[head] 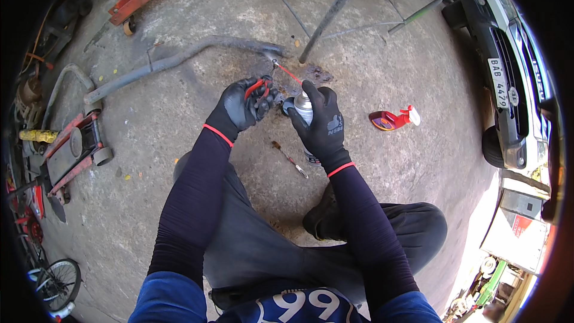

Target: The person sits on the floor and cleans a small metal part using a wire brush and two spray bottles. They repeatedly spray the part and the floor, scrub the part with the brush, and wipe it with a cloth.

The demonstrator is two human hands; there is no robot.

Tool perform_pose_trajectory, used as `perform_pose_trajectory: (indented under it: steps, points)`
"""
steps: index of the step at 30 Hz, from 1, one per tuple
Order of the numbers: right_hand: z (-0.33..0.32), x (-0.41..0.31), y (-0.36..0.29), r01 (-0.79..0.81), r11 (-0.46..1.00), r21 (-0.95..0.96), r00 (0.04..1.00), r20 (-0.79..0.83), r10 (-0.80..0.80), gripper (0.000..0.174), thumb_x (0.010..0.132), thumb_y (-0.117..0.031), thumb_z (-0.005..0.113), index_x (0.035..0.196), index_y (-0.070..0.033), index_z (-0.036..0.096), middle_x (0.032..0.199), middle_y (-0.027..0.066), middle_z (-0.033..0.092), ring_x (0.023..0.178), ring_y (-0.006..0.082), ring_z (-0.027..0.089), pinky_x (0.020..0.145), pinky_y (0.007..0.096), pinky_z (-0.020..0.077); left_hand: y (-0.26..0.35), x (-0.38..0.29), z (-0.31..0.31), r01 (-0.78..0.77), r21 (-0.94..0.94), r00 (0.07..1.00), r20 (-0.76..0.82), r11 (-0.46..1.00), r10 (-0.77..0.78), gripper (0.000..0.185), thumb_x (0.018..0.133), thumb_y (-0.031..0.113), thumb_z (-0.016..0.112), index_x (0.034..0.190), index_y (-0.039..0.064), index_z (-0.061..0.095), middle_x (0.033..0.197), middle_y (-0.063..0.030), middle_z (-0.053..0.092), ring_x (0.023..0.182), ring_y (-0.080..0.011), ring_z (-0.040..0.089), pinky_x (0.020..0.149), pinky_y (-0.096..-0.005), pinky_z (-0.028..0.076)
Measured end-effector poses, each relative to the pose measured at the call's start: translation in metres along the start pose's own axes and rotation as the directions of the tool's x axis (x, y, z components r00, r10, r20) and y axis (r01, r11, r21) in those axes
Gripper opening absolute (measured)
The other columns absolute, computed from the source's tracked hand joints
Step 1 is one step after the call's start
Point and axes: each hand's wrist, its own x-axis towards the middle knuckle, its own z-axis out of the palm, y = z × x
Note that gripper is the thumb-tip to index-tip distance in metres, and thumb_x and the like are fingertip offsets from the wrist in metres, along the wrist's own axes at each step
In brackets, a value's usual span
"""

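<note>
My left hand, in a black work glove, grips pliers with red handles. At the pliers' tip is a small metal piece, too small to name surely. My right hand, gloved too, holds an aerosol can, a finger on its top. The can's thin red straw reaches toward the small piece, and pale mist shows there. Below the hands, a dark round object is partly hidden by the right thumb. A small brush lies on the concrete between my legs.
A red trigger spray bottle lies to the right. Dark wet patches mark the concrete ahead, near a bent grey pipe and a metal stand. A floor jack sits left; a parked vehicle stands right.
</note>
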Motion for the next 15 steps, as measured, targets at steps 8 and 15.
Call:
perform_pose_trajectory:
  steps: [8,15]
  points:
    - [0.0051,-0.0036,0.0018,0.003,1.0,-0.005,1.0,0.0,-0.003,0.068,0.09,-0.029,0.081,0.149,-0.016,0.052,0.118,0.0239,0.059,0.101,0.0413,0.067,0.081,0.0492,0.0571,-0.0002,0.001,-0.0016,-0.015,0.008,1.0,-0.003,1.0,0.015,0.038,0.111,0.03,0.047,0.127,0.005,0.07,0.108,-0.0151,0.076,0.092,-0.0256,0.075,0.063,-0.0329,0.063]
    - [0.0065,-0.0051,-0.0012,-0.001,1.0,-0.015,1.0,-0.002,0.001,0.067,0.09,-0.029,0.081,0.149,-0.016,0.052,0.119,0.0242,0.059,0.101,0.0413,0.067,0.08,0.0493,0.0574,-0.0014,0.0016,0.0015,0.003,0.029,0.999,-0.045,1.0,-0.001,0.038,0.111,0.032,0.048,0.125,0.005,0.07,0.107,-0.0178,0.076,0.09,-0.0262,0.075,0.063,-0.0332,0.064]
